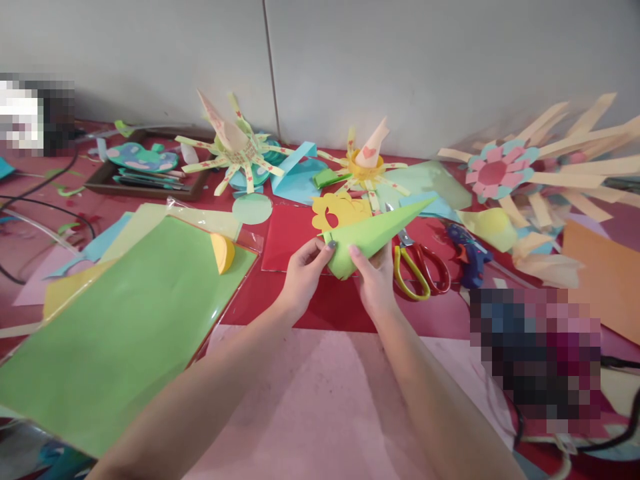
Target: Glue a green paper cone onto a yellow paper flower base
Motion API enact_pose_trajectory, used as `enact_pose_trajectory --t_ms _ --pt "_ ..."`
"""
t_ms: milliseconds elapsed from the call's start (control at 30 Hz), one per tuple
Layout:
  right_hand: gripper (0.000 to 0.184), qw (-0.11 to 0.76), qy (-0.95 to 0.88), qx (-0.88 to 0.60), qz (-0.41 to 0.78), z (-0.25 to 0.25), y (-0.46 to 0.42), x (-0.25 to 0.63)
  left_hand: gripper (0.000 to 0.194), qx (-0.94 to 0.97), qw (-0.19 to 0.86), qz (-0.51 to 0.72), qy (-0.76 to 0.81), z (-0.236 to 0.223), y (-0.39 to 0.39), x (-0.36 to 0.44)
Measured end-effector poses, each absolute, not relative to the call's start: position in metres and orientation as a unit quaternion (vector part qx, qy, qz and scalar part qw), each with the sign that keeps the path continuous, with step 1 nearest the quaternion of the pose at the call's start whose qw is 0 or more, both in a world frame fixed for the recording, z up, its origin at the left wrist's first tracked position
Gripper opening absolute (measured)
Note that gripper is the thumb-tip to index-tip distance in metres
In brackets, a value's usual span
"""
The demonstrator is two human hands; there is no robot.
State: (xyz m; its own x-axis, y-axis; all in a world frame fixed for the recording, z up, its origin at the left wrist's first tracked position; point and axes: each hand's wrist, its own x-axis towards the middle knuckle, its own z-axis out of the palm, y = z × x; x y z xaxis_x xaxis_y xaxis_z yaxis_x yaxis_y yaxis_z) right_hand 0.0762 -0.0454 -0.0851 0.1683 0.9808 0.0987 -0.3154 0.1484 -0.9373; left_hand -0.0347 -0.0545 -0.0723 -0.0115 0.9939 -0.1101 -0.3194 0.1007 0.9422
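A light green paper cone (pixel 377 233) is held between my two hands, its tip pointing to the upper right. My left hand (pixel 306 270) pinches the wide end, thumb and fingers on the paper edge. With its thumb on the front, my right hand (pixel 375 277) grips the cone's lower side; its other fingers are mostly hidden behind. Just behind the cone lies a yellow paper flower cutout (pixel 340 210), partly covered. Scissors (pixel 420 267) with a yellow and a red handle rest beside my right hand. Under the cone is a red sheet (pixel 285 233).
A packet of green paper (pixel 125 327) lies left, with a yellow folded piece (pixel 223 253) on it. Paper crafts with cones (pixel 235 147) stand at the wall. A dark tray (pixel 150 190) holds pens. A blue glue gun (pixel 469 253) and orange sheet (pixel 600 267) lie right.
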Motion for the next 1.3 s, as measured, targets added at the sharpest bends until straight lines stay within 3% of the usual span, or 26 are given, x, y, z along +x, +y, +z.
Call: enact_pose_trajectory --t_ms 233,567,767,1300 --pt "0.066 0.636 -0.41 -0.407 0.511 -0.083 -0.047 0.075 0.031 0.308 0.665 0.551 0.4 -0.072 -0.056 -0.038" --pt "0.062 0.645 -0.382 -0.407 0.521 -0.085 -0.044 0.076 0.035 0.295 0.674 0.562 0.377 -0.081 -0.052 -0.037" --pt "0.056 0.66 -0.334 -0.416 0.529 -0.083 -0.042 0.077 0.025 0.345 0.667 0.542 0.377 -0.08 -0.053 -0.037" --pt "0.056 0.656 -0.336 -0.421 0.529 -0.086 -0.042 0.077 0.032 0.368 0.652 0.533 0.395 -0.074 -0.053 -0.036"
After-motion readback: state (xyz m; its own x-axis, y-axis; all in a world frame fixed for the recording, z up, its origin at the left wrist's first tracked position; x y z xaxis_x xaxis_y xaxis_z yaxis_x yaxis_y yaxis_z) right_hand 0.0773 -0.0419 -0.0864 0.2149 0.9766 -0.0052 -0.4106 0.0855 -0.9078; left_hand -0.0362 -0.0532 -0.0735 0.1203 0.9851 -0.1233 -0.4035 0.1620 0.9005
